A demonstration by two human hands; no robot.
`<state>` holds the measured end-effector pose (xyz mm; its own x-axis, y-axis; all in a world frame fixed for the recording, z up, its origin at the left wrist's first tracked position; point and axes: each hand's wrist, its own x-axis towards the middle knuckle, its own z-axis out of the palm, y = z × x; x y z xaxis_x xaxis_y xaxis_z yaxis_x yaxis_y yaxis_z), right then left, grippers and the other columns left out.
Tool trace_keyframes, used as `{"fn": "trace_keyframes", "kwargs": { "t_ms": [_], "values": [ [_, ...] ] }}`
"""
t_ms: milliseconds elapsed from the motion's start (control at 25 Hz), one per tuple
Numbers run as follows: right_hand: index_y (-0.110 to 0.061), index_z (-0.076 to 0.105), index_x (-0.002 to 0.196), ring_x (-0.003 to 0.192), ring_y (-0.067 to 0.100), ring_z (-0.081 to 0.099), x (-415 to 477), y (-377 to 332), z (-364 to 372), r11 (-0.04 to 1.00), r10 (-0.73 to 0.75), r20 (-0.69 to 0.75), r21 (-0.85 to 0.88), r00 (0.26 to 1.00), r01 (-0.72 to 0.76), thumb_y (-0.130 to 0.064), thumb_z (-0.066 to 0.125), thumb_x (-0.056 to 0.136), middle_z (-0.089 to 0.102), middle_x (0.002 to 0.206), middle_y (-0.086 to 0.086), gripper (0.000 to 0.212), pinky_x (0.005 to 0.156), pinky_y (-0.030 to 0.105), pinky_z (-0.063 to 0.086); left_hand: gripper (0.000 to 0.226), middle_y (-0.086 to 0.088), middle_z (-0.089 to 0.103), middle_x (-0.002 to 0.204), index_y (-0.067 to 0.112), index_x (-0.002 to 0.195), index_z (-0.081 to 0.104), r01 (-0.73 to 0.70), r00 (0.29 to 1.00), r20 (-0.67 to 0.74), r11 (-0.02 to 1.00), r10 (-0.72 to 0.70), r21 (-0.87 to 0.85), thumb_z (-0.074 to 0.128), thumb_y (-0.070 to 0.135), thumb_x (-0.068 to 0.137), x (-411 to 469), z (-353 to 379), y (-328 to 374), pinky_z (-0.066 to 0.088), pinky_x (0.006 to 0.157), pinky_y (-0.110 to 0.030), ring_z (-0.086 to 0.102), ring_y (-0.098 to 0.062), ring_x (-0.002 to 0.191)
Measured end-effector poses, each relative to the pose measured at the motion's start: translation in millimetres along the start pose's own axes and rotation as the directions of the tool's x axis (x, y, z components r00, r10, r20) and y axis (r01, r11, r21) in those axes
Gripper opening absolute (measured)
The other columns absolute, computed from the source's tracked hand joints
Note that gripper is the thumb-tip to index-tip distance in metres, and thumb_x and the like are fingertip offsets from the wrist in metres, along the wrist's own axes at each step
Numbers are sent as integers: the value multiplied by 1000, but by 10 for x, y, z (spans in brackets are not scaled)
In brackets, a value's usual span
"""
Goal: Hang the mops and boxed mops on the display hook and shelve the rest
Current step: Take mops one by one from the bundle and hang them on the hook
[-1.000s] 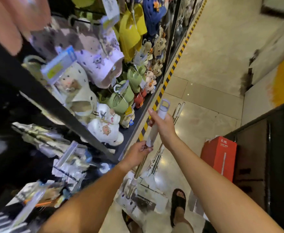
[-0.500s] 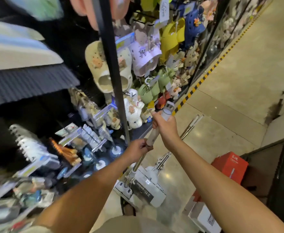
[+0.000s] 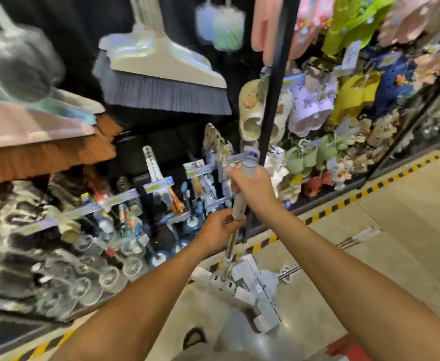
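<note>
Fingers (image 3: 234, 178) of the right hand (image 3: 252, 190) were curled round the mop (image 3: 228, 259) by its pale grip (image 3: 239, 204), the left hand (image 3: 217, 231) closed on the pole (image 3: 229, 246) just below, holding it upright before the black rack post (image 3: 273, 100), flat head (image 3: 226, 285) down near the floor (image 3: 369, 230). It looked light and stiff: rigid plastic head, smooth metal pole likely slippery, so the sleeve seemed the surer hold, small hanging loop (image 3: 250, 155) on top

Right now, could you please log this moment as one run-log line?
mop: held, not hung | right hand: grips handle top | left hand: grips pole lower
</note>
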<state>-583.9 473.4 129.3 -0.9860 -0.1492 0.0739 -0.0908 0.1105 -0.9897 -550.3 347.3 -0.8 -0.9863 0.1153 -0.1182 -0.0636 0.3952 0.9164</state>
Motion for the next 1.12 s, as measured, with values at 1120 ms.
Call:
{"fn": "trace_keyframes", "kwargs": {
  "t_ms": [1120],
  "values": [
    [-18, 52, 54, 48, 19, 40, -3705, -2318, 6531, 966, -259, 869, 228, 422, 122, -6, 62, 93, 45, 48, 0, 42, 54, 32, 38, 13, -2, 81, 96, 17, 104, 77, 256, 528, -818, 961, -227, -102, 75, 24, 93, -6247, -4292, -1426, 58, 89, -42, 75, -18, 95]
  ]
}}
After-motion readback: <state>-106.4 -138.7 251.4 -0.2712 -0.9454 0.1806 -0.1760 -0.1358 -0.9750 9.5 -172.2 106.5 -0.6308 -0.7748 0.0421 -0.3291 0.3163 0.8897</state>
